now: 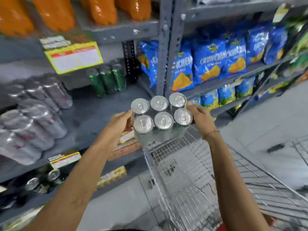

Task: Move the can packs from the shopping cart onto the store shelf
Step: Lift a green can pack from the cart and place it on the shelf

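Note:
A shrink-wrapped pack of several silver-topped cans (160,114) is held in the air between my two hands, upright, above the front end of the wire shopping cart (188,172). My left hand (120,122) grips its left side and my right hand (200,114) grips its right side. The pack hangs just off the front edge of the grey store shelf (93,120). On that shelf stand a green can pack (108,80) at the back and grey-wrapped can packs (33,117) along the left.
A grey upright post (164,47) divides this shelf bay from the one with blue chip bags (215,60) to the right. Orange bottles (55,10) stand on the shelf above. More cans (41,180) sit on the lower shelf. Yellow price labels (73,57) hang on shelf edges.

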### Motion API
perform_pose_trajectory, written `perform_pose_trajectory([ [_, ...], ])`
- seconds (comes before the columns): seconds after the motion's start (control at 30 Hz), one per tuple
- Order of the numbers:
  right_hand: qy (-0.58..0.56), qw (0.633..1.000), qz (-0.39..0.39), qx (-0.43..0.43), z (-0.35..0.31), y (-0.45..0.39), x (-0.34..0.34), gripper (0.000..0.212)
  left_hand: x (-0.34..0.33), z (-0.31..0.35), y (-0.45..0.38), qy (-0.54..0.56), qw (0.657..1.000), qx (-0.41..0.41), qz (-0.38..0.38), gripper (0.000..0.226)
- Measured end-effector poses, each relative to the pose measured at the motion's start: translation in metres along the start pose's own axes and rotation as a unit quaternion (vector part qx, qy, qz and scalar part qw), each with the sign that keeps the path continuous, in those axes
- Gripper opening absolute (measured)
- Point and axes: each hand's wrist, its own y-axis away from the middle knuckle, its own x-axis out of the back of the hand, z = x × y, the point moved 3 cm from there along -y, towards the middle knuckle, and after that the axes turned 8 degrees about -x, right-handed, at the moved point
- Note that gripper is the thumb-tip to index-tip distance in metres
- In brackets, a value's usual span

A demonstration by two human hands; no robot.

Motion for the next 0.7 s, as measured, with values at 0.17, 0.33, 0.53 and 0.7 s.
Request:
perform_pose_trajectory([
  [0.17,0.005,0.998,-0.057,-0.006,-0.028,-0.012,-0.099,0.049,0.085,0.015,-0.007,-0.016,1.000,0.000,0.026,0.033],
  [0.33,0.032,0.996,-0.077,-0.011,-0.047,-0.039,-0.182,0.031,0.141,0.008,-0.019,0.024,0.999,0.042,0.022,0.022],
  [0.53,0.098,0.990,-0.101,-0.032,-0.040,-0.080,-0.230,0.044,0.157,-0.005,-0.052,0.072,0.992,0.079,0.070,0.016],
  [0.7,0.150,0.981,-0.120,-0.031,-0.035,-0.109,-0.248,0.031,0.166,-0.017,-0.076,0.093,0.985,0.092,0.115,0.014],
])
